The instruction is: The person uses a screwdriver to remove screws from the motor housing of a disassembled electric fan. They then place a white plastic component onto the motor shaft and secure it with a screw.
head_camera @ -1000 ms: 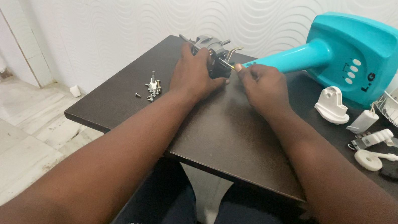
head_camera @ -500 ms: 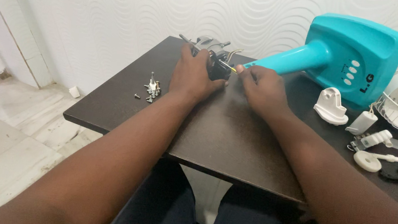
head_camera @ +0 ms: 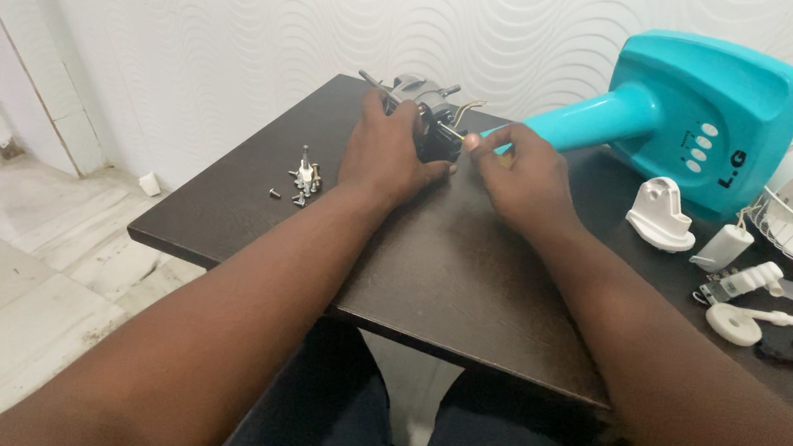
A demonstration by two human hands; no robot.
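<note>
Upper centre — left hand (head_camera: 387, 151) clasps the grey fan motor (head_camera: 419, 101); right hand (head_camera: 522, 173) pinches its thin metal shaft (head_camera: 452, 132) between fingertips.

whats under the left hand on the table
The left hand covers a grey metal motor assembly; its shaft and top poke out behind the fingers. The part beneath the palm is hidden.

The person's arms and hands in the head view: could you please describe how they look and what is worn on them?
Both arms are bare from the bottom edge of the picture to the fingers: no sleeve, glove, watch, ring or bracelet shows on the left hand or the right hand. The forearms are long and slim, and the fingers look short-nailed as far as can be seen. Below the arms, dark trousers with small white lettering cover the lap.
</note>
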